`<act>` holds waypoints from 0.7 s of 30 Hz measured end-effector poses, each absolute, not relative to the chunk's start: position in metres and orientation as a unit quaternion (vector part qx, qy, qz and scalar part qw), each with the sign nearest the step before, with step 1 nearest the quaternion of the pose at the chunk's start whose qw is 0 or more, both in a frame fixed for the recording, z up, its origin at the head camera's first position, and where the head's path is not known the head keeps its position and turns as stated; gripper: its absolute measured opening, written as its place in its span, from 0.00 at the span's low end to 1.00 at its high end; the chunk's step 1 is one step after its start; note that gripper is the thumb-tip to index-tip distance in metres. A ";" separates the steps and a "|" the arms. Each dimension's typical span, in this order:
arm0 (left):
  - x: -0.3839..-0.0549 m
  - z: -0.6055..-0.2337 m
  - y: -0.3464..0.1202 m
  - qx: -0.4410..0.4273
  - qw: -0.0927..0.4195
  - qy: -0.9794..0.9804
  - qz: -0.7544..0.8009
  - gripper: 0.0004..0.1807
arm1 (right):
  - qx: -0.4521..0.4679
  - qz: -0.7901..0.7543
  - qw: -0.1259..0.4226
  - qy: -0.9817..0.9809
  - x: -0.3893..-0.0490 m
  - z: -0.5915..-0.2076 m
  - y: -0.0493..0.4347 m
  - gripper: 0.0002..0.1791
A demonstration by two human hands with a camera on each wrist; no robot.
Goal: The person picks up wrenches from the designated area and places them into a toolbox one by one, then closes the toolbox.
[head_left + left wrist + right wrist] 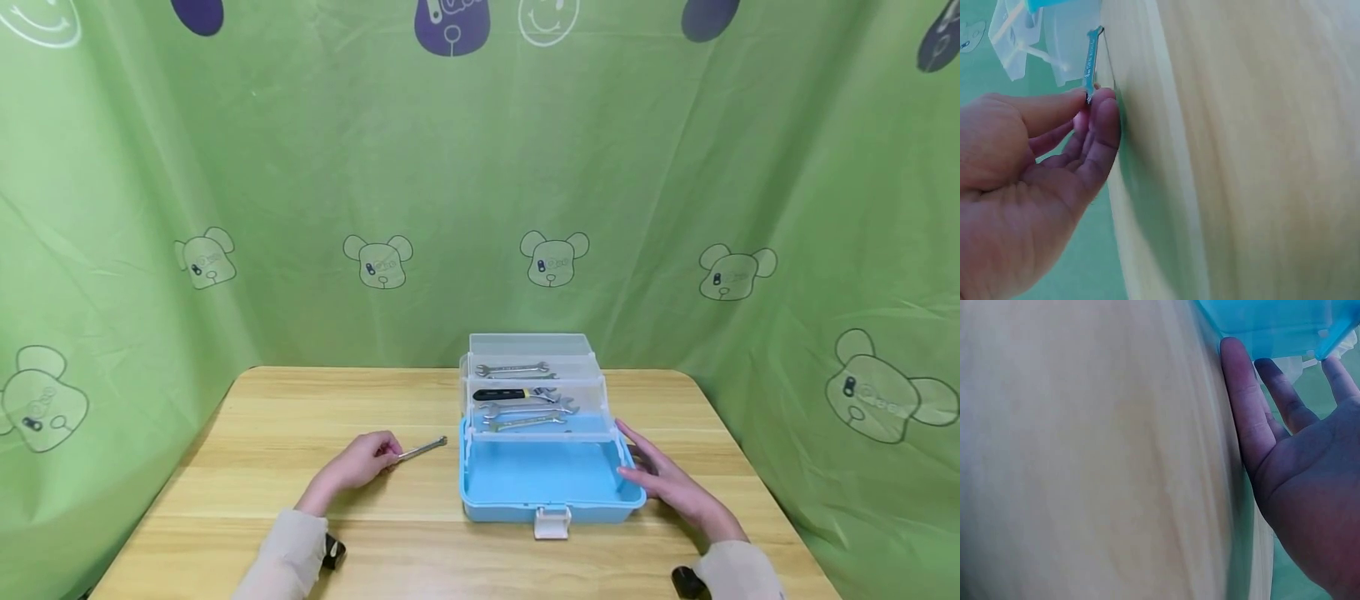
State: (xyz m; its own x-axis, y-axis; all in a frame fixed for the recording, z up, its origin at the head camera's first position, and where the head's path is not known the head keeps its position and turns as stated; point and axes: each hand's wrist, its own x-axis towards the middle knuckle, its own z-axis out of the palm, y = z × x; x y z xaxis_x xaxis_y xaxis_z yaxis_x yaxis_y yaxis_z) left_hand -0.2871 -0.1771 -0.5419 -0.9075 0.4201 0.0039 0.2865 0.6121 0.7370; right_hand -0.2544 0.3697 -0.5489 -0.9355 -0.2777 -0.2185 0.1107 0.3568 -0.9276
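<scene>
My left hand (pixel 365 458) pinches one end of a small metal wrench (pixel 422 450) between thumb and fingertips, left of the toolbox. In the left wrist view the wrench (pixel 1091 59) points away from the fingertips, just over the tabletop. A light blue toolbox (pixel 551 505) stands with its clear trays spread out above the base. Against its right side rests my right hand (pixel 671 483), fingers mostly straight. The right wrist view shows those fingers (pixel 1247 394) reaching the blue wall (pixel 1266 331).
Several wrenches (pixel 525 422) and a black-handled adjustable wrench (pixel 510 394) lie in the clear trays (pixel 585 392). A white latch (pixel 552 523) hangs at the toolbox front. Wooden tabletop (pixel 300 417) surrounds the box, with a green curtain (pixel 450 167) behind.
</scene>
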 end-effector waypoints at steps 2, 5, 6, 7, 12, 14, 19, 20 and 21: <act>-0.288 -0.542 -0.178 0.182 0.093 0.884 0.421 0.05 | -0.052 -0.566 0.173 0.804 -0.254 -0.549 0.370 0.47; -0.290 -0.542 -0.180 0.158 0.093 0.868 0.461 0.05 | -0.052 -0.567 0.174 0.803 -0.254 -0.548 0.370 0.47; -0.290 -0.542 -0.180 0.148 0.094 0.861 0.477 0.05 | -0.052 -0.567 0.175 0.803 -0.254 -0.548 0.370 0.47; -0.291 -0.542 -0.180 0.135 0.098 0.853 0.494 0.05 | -0.052 -0.567 0.175 0.803 -0.254 -0.548 0.370 0.47; -0.293 -0.542 -0.181 0.096 0.124 0.801 0.578 0.08 | -0.053 -0.565 0.173 0.805 -0.254 -0.548 0.369 0.47; -0.292 -0.541 -0.182 0.091 0.132 0.790 0.591 0.10 | -0.053 -0.564 0.171 0.806 -0.255 -0.548 0.370 0.47; -0.290 -0.539 -0.181 0.090 0.131 0.795 0.586 0.13 | -0.053 -0.562 0.170 0.808 -0.255 -0.548 0.369 0.47; -0.290 -0.539 -0.181 0.090 0.130 0.797 0.584 0.14 | -0.053 -0.561 0.170 0.808 -0.254 -0.548 0.369 0.47; -0.290 -0.539 -0.181 0.088 0.130 0.797 0.584 0.14 | -0.052 -0.561 0.170 0.809 -0.254 -0.548 0.369 0.47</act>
State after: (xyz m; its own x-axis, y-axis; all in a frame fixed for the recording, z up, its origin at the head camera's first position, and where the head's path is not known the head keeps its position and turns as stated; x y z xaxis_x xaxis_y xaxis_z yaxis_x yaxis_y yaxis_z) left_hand -0.2895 -0.1807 -0.5391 -0.9507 0.2921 -0.1039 -0.0111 0.3030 0.9529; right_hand -0.2543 0.3689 -0.5481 -0.9365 -0.2755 -0.2169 0.1064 0.3660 -0.9245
